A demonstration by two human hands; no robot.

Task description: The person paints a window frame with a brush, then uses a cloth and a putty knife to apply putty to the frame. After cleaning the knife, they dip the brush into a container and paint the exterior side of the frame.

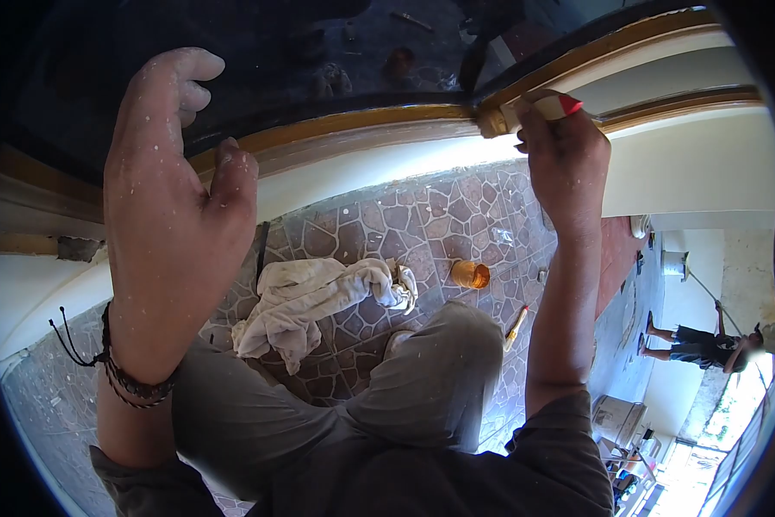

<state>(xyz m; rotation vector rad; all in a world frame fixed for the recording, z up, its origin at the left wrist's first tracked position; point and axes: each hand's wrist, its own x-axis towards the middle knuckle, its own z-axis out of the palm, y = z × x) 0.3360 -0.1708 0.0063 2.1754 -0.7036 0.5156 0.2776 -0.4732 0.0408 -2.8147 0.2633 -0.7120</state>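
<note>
My right hand (568, 164) grips a paintbrush (496, 119) whose handle has a red end. Its bristles are at the corner of a brown wooden frame (344, 125) that borders a dark, reflective glass pane (275, 56). On the other side, my left hand (176, 181) is raised in front of the frame and the pane's edge. Its fingers curve loosely with the thumb apart, and nothing is in them. Pale specks dot both hands, and a dark braided bracelet circles the left wrist.
Below on the stone-patterned floor (422, 220) are a crumpled whitish cloth (318, 297), a jar of orange-brown liquid (470, 275) and another brush (516, 327) near my knee. At far right, a person (706, 345) holds a long pole; a bucket (618, 417) stands nearer.
</note>
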